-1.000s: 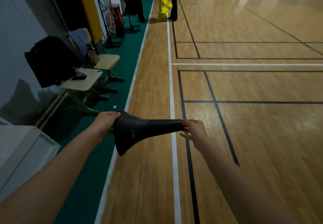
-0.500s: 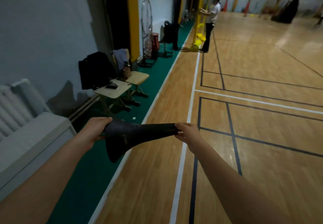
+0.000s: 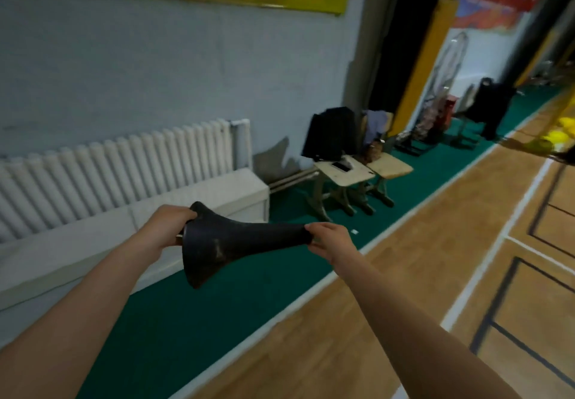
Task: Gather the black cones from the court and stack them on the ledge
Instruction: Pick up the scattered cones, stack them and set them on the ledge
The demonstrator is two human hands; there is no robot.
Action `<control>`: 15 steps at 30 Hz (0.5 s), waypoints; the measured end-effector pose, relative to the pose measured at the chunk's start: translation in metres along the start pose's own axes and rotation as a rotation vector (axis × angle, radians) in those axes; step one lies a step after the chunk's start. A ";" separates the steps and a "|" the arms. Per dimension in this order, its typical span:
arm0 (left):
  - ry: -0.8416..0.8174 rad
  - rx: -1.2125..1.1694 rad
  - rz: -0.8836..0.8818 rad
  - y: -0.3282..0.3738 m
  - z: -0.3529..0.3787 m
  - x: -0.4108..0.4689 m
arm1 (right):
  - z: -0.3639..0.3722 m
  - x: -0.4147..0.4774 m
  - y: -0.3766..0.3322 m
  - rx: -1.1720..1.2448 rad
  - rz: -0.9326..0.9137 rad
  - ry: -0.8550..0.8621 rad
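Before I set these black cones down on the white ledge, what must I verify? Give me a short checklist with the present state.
1. The left hand grips the wide base of the black cones: ok.
2. The right hand pinches the narrow tip: ok.
3. The ledge is in view, below the radiator: ok.
4. Cones upright, base downward: not ok, they lie sideways.
5. Number of cones in the stack: cannot tell.
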State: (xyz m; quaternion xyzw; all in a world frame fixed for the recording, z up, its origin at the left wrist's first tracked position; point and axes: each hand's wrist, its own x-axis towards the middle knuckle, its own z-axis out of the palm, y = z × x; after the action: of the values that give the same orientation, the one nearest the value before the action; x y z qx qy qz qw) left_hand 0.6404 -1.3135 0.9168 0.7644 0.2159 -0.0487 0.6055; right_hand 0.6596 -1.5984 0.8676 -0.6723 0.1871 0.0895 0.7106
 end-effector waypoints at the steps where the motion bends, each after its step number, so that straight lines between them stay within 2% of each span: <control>1: 0.040 -0.011 -0.008 -0.004 -0.024 0.004 | 0.026 0.007 -0.003 -0.012 0.000 -0.038; 11: 0.417 -0.116 -0.121 -0.077 -0.280 0.027 | 0.314 0.020 0.005 -0.089 0.015 -0.471; 15: 0.544 -0.177 -0.161 -0.104 -0.360 0.023 | 0.405 0.008 0.008 -0.139 0.007 -0.585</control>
State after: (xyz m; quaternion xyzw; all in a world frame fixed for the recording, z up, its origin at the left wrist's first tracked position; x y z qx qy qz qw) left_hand 0.5538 -0.9487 0.9091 0.6739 0.4336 0.1292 0.5840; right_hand 0.7226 -1.1978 0.8681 -0.6645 -0.0301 0.2943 0.6863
